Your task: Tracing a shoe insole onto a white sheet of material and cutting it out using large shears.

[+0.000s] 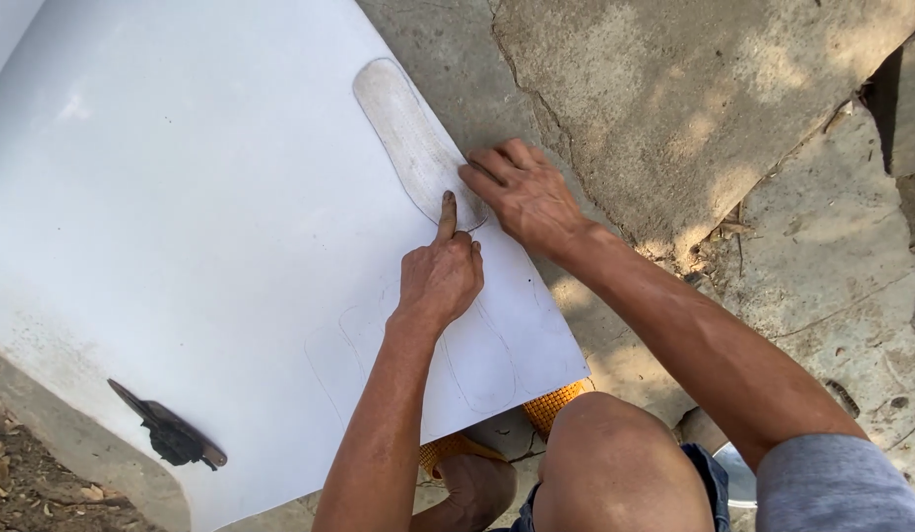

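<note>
Fingers of the left hand (440, 279) curled into a loose fist, index finger extended and pressing down at the lower end of the long grey template (410, 138); whether something thin sits inside that fist, impossible to tell. Fingers of the right hand (522, 192) spread flat, grasping nothing, pinning the template's lower right edge near the sheet's border.

Template lying on the large white sheet (182, 227), close to its right edge, narrow rounded end pointing up and away. Faint pencilled outlines (477, 365) of a similar shape traced just below the hands, toward the sheet's near corner. Broad open white area to the left, unmarked apart from a dark knife-like tool (172, 433) resting well apart near the lower left edge.

Sheet spread over cracked concrete ground (694, 108), dappled with sun and shade. Loose dirt and dry chips (24, 473) beyond the lower left corner. Bare knee (615, 463) and an orange-soled sandal (551, 402) tucked right under the sheet's near edge, crowding the space below the forearms.
</note>
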